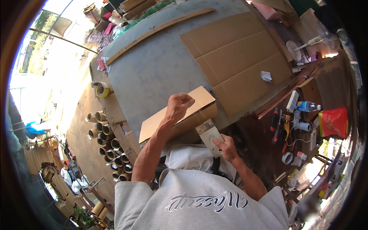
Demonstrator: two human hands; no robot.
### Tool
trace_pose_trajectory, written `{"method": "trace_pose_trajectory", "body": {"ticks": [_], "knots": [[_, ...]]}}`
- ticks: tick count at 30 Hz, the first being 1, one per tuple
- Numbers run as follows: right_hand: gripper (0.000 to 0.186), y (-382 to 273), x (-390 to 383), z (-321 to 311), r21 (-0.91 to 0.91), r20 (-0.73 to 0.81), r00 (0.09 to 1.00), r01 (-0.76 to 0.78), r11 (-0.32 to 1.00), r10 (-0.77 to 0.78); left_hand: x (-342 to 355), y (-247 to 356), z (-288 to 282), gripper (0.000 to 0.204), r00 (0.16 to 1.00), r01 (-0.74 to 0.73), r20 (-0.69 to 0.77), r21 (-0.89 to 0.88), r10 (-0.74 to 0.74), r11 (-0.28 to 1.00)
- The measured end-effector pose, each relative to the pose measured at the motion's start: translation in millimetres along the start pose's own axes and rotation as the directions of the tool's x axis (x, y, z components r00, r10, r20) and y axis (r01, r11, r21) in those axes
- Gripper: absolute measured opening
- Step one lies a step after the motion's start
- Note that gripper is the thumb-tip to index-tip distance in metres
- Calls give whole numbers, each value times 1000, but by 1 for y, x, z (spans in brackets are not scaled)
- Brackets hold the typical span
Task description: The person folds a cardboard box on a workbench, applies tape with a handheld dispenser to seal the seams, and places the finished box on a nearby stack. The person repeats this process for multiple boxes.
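A long folded cardboard box (155, 128) lies across the near edge of the grey work board (142, 76). My left hand (178, 107) is over its top, fingers curled closed; what they grip, if anything, is hidden. My right hand (227, 145) grips a pale, flat tool (210, 138) with a metal plate at its upper end, held just below the box's right part. A large creased cardboard sheet (241, 50) lies on the board to the right, with a small white paper (266, 76) on it.
A long cardboard strip (161, 27) spans the board's back. Several cardboard tubes (108, 145) and a yellow tape roll (102, 90) are at the left. On the right are a bottle (306, 106), scattered tools (278, 126), cables and a red-yellow bag (332, 123).
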State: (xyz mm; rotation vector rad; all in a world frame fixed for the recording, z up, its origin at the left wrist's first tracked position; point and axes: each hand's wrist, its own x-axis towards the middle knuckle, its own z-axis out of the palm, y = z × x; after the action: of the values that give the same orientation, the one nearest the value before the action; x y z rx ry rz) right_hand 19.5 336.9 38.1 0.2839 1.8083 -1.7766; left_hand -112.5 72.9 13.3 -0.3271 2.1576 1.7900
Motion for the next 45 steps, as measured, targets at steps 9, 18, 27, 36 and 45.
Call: {"method": "trace_pose_trajectory", "body": {"ticks": [9, 18, 27, 36, 45], "knots": [[53, -39, 26, 4, -172, -41, 994, -109, 979, 104, 49, -18, -7, 22, 1000, -10, -8, 186, 12, 982], [57, -28, 35, 5, -219, -69, 987, -155, 963, 143, 33, -45, 17, 19, 996, -82, -16, 282, 90, 956], [60, 1, 54, 8, -194, -128, 974, -208, 959, 185, 39, -60, 29, 18, 807, -357, -196, 590, 557, 724], [60, 11, 62, 5, -243, -134, 982, -163, 956, 133, -17, -6, -8, 59, 807, -573, 372, 309, 459, 759], [68, -19, -5, -1, -251, -108, 985, -155, 955, 131, -61, 48, 5, 70, 875, -473, 358, 485, 326, 736]]}}
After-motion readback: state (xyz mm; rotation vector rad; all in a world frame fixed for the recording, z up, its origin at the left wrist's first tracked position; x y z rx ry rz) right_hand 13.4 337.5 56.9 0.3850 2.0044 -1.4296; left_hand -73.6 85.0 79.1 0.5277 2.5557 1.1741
